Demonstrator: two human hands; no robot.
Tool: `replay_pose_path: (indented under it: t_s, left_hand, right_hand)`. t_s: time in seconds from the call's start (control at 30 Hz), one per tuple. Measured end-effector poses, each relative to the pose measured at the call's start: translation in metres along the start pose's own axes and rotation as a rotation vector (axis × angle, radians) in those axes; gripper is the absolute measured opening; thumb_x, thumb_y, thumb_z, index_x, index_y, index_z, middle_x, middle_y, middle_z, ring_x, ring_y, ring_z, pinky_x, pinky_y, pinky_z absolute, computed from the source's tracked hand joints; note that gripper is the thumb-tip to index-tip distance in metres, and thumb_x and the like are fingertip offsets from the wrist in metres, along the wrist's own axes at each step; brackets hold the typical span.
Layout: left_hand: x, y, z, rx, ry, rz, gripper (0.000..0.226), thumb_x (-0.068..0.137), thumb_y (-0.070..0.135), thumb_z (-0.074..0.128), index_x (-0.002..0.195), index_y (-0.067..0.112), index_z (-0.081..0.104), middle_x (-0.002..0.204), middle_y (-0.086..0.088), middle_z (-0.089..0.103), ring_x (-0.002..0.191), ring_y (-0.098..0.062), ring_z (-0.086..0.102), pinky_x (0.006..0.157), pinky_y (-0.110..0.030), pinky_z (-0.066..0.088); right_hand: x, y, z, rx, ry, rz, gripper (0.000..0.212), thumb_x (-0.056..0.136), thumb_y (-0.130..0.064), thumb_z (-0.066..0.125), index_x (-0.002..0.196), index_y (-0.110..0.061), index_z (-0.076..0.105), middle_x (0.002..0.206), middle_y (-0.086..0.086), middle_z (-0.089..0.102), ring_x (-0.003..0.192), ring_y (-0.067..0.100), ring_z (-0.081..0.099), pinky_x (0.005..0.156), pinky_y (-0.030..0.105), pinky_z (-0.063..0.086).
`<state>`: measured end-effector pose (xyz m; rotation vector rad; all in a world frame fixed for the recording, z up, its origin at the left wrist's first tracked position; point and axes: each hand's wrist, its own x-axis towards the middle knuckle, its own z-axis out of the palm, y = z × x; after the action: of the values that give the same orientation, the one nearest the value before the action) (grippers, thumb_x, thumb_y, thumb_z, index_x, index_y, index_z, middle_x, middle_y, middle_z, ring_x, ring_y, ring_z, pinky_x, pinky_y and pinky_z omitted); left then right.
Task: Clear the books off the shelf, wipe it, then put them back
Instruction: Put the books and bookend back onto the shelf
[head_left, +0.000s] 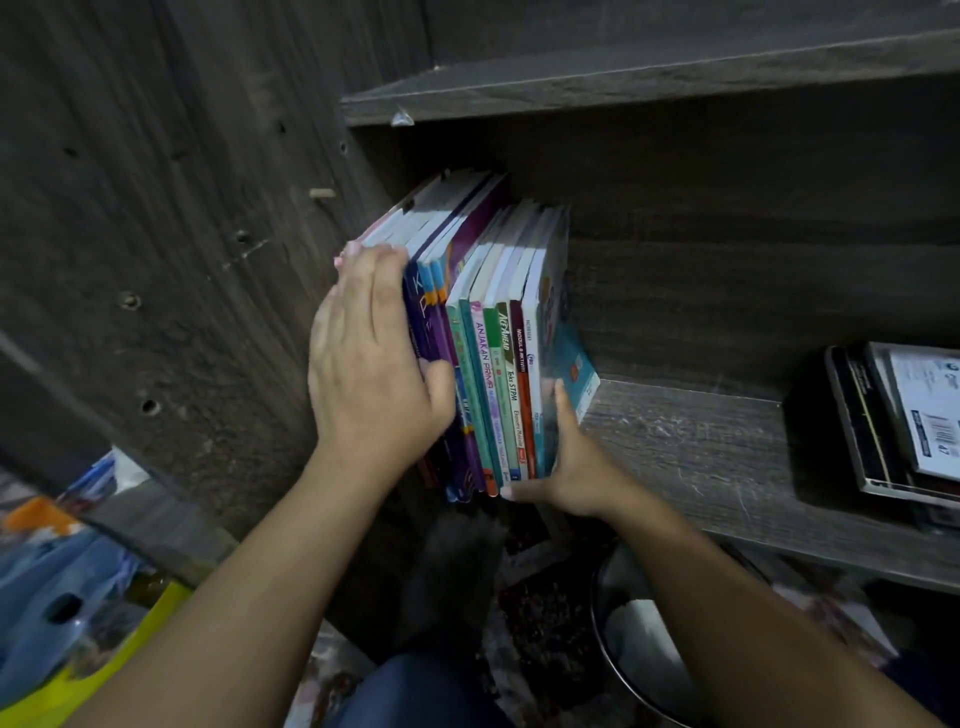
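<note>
Head view looks down on a row of thin books (493, 364) standing at the left end of the shelf (701, 447), close to the wooden side panel (182, 260). Their spines face the person and stick out over the front edge of the shelf. The whole row leans a little.

Both forearms reach forward from the bottom of the picture. The left hand (369, 353) lies flat against the left side of the row, fingers straight and pointing into the shelf, with the thumb laid across the purple spines. The right hand (566, 467) cups the lower right corner of the row. Its thumb goes under the spines and its fingers go up along the teal cover, so the books are clamped between the two hands.

At the right end of the same shelf lies a pile of dark flat items (893, 431), well apart from the books. Below the front edge stands a round metal bin (639, 639).
</note>
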<state>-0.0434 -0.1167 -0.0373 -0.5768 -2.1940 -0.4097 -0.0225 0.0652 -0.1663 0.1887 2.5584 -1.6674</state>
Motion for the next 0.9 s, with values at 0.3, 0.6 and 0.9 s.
replay_pose_path:
  t_s: [0.3,0.6,0.9]
  left_hand:
    - [-0.046,0.014,-0.014,-0.109,0.027,-0.208,0.076,0.071,0.009,0.05,0.144,-0.005,0.033,0.149,-0.02,0.035,0.142,-0.032,0.027,0.117,-0.042,0.022]
    - [-0.05,0.016,0.014,0.369,-0.298,-0.131,0.075,0.09,0.029,0.047,0.15,-0.003,0.017,0.16,-0.019,0.003,0.148,-0.033,0.004,0.117,-0.047,0.011]
    - [-0.099,0.026,0.054,0.426,-0.485,-0.124,0.063,0.089,0.014,0.027,0.147,-0.009,0.015,0.156,-0.028,0.004,0.146,-0.039,0.006,0.11,-0.062,0.002]
  right_hand:
    - [0.0,-0.031,-0.019,-0.12,-0.074,0.12,0.148,0.054,-0.041,0.092,0.148,-0.032,-0.021,0.153,0.0,0.035,0.135,0.021,0.039,0.11,0.044,0.037]
    - [-0.016,-0.063,-0.018,-0.319,-0.003,0.007,0.13,0.08,-0.022,0.077,0.141,-0.026,-0.038,0.143,0.005,0.047,0.112,0.018,0.054,0.095,0.033,0.041]
    - [-0.013,-0.043,-0.005,-0.312,0.076,-0.093,0.132,0.079,-0.024,0.078,0.139,-0.029,-0.04,0.152,0.008,0.033,0.119,0.021,0.051,0.092,0.028,0.037]
